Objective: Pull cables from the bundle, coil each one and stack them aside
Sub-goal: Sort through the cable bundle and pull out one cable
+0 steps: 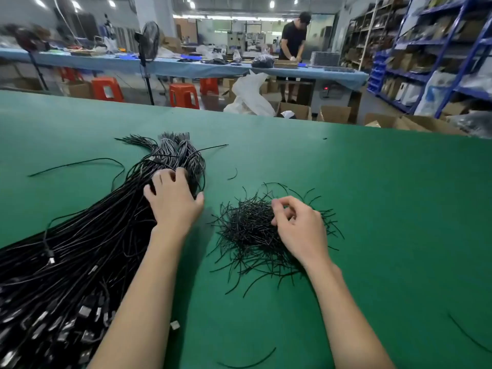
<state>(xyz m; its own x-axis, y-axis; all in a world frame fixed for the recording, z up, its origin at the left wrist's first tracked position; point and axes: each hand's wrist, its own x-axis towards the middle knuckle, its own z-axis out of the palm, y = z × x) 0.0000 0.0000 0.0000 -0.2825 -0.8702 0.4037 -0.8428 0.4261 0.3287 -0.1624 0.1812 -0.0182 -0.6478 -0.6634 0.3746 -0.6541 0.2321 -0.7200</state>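
Hands: left (174,201) spread on black cable bundle (87,243), right (298,225) pinching ties (250,233).

Brightly and evenly lit from white ceiling strip lights (271,4) far back, blooming slightly. Soft, faint shadows on the flat green table mat (372,209) under both bare forearms. Small glints on the silver metal plugs (85,310) at lower left. Strong wide-angle bowing along the edges. Motion-smeared at upper left; soft and hazy across the blue metal shelving (439,49).

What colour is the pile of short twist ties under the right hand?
Black, on the green table mat; the pile of short twist ties shows best in the head view.
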